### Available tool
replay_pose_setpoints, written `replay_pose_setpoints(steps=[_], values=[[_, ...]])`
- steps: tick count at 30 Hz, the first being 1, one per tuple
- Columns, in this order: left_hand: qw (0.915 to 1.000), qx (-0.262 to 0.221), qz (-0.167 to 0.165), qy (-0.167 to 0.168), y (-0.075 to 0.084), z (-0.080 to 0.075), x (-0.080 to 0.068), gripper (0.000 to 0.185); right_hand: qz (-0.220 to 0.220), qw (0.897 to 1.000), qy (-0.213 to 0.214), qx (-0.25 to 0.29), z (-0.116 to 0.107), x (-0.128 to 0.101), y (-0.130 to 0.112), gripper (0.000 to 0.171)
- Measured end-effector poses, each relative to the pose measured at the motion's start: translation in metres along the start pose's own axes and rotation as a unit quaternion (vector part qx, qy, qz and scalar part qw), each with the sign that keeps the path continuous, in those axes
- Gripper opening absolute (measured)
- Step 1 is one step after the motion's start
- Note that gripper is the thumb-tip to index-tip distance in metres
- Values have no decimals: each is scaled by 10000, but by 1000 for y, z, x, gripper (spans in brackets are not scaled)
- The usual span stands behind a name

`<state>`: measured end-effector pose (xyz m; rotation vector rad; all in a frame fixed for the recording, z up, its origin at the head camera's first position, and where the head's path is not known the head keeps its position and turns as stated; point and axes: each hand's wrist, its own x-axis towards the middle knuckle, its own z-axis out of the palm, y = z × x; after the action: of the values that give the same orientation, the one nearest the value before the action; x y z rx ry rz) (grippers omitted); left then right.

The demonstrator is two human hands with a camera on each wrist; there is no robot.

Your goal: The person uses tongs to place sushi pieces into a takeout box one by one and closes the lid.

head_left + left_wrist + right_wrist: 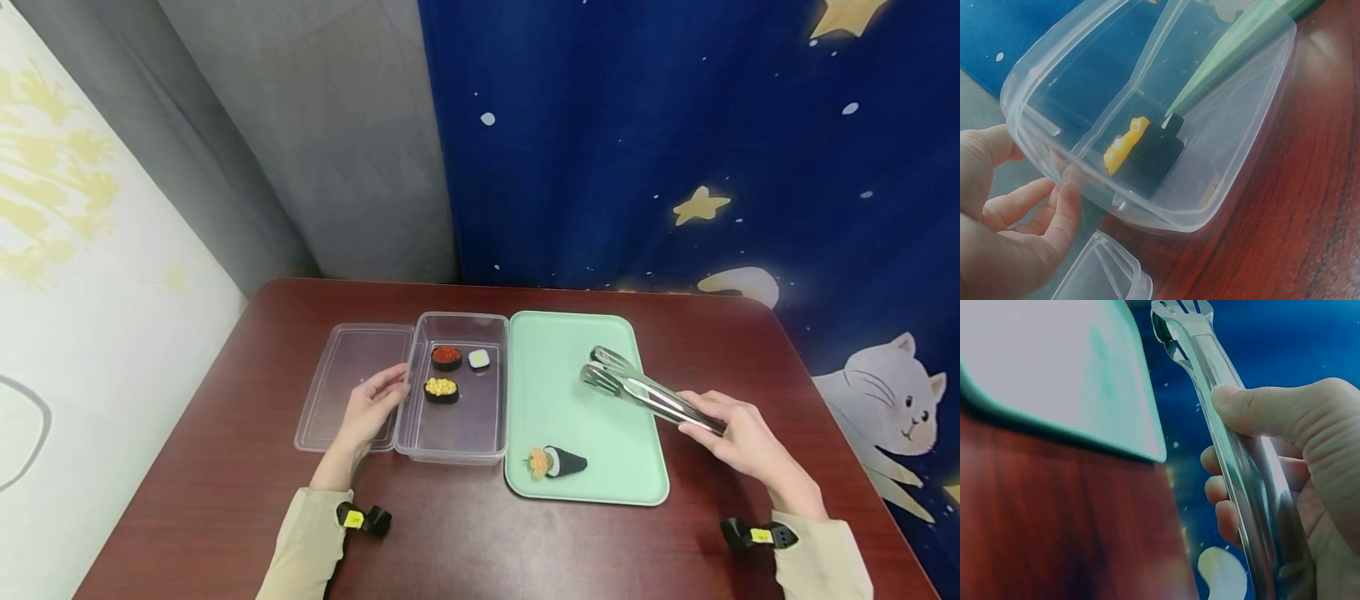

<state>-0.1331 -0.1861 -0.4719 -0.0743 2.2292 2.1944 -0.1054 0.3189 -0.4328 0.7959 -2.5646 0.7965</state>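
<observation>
My left hand [371, 406] pinches the left wall of a clear plastic container [450, 457] near its rim. Inside the container lie three toy sushi pieces: one with red topping [447, 358], one with yellow topping [441, 390] and a small white-topped roll [478, 359]. My right hand [738, 433] holds metal tongs [652, 392], thumb on one arm and fingers curled round the other. The tongs' slotted tips reach over a mint-green tray [555, 367], spread slightly apart. A dark cone-shaped hand roll [566, 462] with orange topping lies at the tray's near left.
Left of the container, its transparent lid [330, 417] lies flat, partly under the left forearm. The tray stands right beside the container on the reddish-brown table [450, 533]. Behind the table hang grey and blue star-patterned curtains [570, 150]; a white wall [97, 275] is at left.
</observation>
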Motion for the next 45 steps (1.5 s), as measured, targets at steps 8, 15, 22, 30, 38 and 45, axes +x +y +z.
replay_pose_setpoints(steps=[8,15,22,30,38,45], values=[[10000,48,-31,-18,1,0,1,42,-166,9998,-49,78,-3,27,-8,48],[10000,78,36,45,1,1,0,41,-436,9985,-114,303,4,52,-18,47],[10000,55,-19,26,1,1,0,42,-642,9962,-290,514,15,73,-28,46],[9999,32,-138,35,0,0,0,43,-896,9916,-640,679,30,96,-41,45],[9999,-1,-133,20,1,0,1,41,-915,9853,-1284,652,45,113,-50,41],[9999,-6,-150,25,0,0,1,41,-1109,9776,-1690,582,52,126,-56,40]])
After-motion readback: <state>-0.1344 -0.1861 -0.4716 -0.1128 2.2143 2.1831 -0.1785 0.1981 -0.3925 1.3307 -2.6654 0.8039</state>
